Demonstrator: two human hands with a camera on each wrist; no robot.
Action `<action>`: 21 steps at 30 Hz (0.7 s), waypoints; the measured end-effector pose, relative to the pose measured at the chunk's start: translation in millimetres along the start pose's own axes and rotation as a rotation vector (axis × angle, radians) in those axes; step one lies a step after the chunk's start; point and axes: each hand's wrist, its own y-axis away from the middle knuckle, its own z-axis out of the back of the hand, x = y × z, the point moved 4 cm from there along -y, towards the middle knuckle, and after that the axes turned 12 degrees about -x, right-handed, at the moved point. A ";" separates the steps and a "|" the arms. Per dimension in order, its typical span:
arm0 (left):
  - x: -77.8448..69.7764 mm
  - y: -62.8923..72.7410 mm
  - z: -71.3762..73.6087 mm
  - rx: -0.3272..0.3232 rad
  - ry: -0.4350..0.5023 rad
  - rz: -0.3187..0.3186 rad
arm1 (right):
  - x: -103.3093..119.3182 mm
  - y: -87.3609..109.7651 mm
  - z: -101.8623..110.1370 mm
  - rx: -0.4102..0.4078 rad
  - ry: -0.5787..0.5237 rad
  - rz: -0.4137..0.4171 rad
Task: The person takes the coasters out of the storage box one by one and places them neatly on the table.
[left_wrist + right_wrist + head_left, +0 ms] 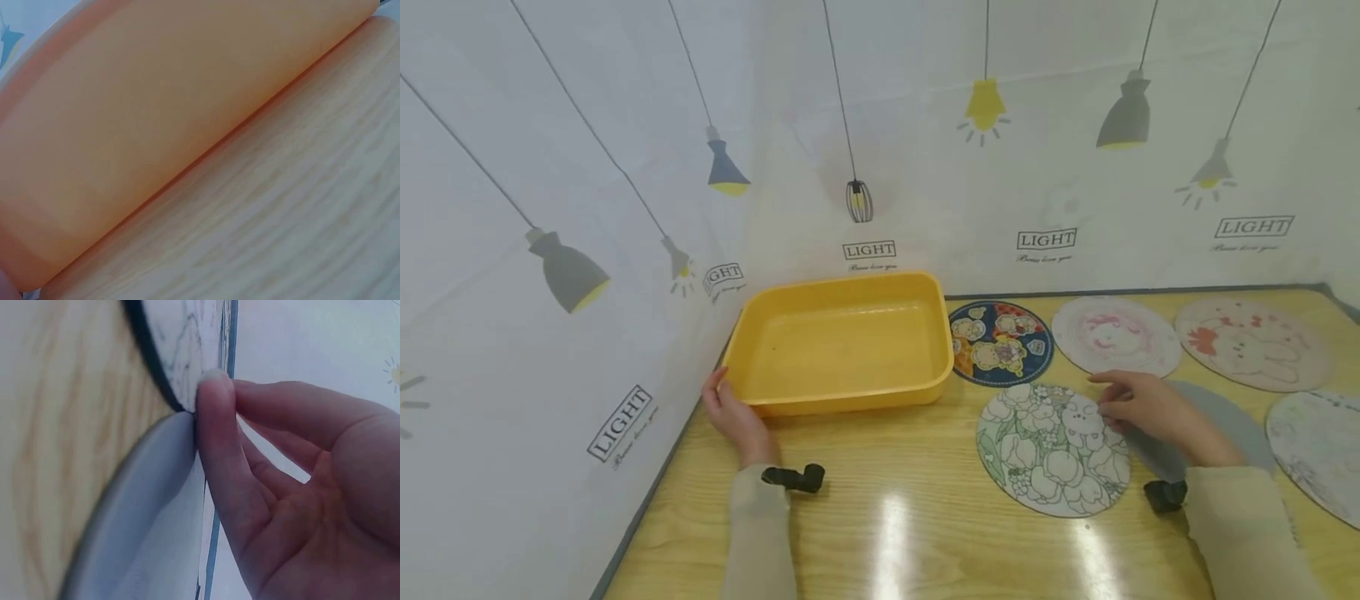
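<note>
A yellow plastic tray with raised walls stands on the table near the back wall. My left hand rests against its front left corner, fingertips up at the rim. In the left wrist view, the tray's outer wall meets the tabletop. Over to the right, my right hand is at the right edge of a round mat with a flower and bunny drawing. A plain grey round mat lies partly beneath this hand. In the right wrist view, the thumb is at the point where the two mats meet.
Beside the tray lies a dark blue bear mat. Further right are a white-and-pink mat, a pink rabbit mat and a pale patterned mat. A lamp-printed white sheet lines the walls behind the wooden table.
</note>
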 end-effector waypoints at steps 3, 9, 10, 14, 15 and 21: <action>-1.0 -0.6 -0.9 0.008 0.003 0.000 | 1.0 -1.2 1.3 -0.015 -0.021 -0.007; -1.2 -1.1 -0.5 0.011 0.026 0.026 | 2.2 -2.5 1.2 -0.008 -0.102 -0.058; -1.2 -0.9 0.2 0.008 0.024 0.028 | 2.0 -2.2 0.8 -0.004 -0.114 -0.060; -1.4 0.8 2.3 0.013 0.008 0.029 | 0.7 -0.3 -0.1 0.001 -0.122 -0.046; 0.8 -0.8 3.1 0.010 0.006 0.023 | 0.6 0.0 -0.5 0.000 -0.120 -0.042; 15.3 -10.4 1.8 0.024 -0.006 0.058 | -1.3 0.1 0.8 -0.017 -0.082 -0.011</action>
